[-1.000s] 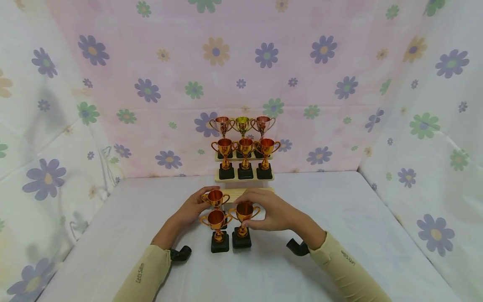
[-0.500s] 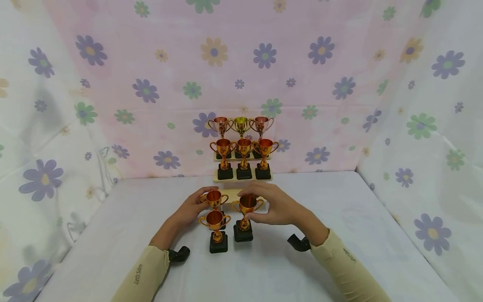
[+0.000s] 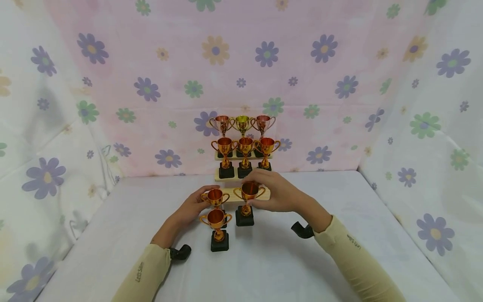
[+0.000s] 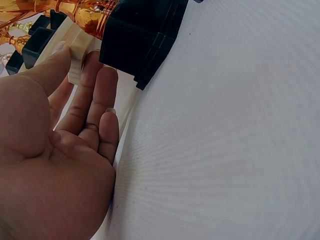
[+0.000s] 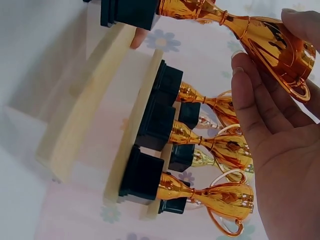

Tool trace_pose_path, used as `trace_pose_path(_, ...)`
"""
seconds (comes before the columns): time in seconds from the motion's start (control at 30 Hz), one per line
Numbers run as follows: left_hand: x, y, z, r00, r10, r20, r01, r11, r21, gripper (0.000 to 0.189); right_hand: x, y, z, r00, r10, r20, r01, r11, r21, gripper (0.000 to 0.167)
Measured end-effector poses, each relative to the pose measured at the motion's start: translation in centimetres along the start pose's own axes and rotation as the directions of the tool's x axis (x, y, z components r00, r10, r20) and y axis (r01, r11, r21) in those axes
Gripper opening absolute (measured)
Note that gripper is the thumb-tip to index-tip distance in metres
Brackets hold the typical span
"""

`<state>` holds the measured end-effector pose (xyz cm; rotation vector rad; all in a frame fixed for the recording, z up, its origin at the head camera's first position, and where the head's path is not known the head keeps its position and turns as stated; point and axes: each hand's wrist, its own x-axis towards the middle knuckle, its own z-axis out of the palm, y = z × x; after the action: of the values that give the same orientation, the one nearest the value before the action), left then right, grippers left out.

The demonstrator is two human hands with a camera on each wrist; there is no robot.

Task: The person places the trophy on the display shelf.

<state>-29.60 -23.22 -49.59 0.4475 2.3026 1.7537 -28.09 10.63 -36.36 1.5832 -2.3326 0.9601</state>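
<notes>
My right hand (image 3: 279,193) pinches the cup of an orange-gold trophy (image 3: 250,191) between thumb and fingers, holding it upright. Its black base hangs in front of the lowest step of a wooden stand (image 3: 235,195). In the right wrist view this trophy (image 5: 250,32) lies across the top, thumb on one side and fingers on the other. My left hand (image 3: 190,207) pinches the stand's left end, thumb (image 4: 52,70) on top. Two more orange-gold trophies are beside it: one in front (image 3: 216,219) on the table, another behind (image 3: 215,197), base partly hidden.
The middle step bears a row of orange-gold trophies (image 3: 245,147). On the top step stand two pinkish cups (image 3: 263,122) flanking a yellow-gold one (image 3: 242,123). White cloth (image 3: 271,268) covers the table. A flowered curtain (image 3: 170,126) hangs behind.
My right hand has lifted the trophy and carried it away from me toward the lowest step, slightly right. My left hand stays at the stand's left end.
</notes>
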Motion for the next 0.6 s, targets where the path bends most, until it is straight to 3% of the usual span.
trace_pose_path(0.3,0.1,0.1,-0.1,1.0,-0.002,-0.004,0.001,1.0,-0.01,0.054,2.3,0.2,-1.6,0.999,0.015,0.032,-0.013,0.997,-0.071,0.05)
trace_pose_path(0.6,0.0,0.2,0.0,1.0,-0.021,-0.006,0.021,1.0,0.006,0.054,4.1,0.8,-1.7,0.999,0.024,0.037,-0.021,0.996,-0.091,0.051)
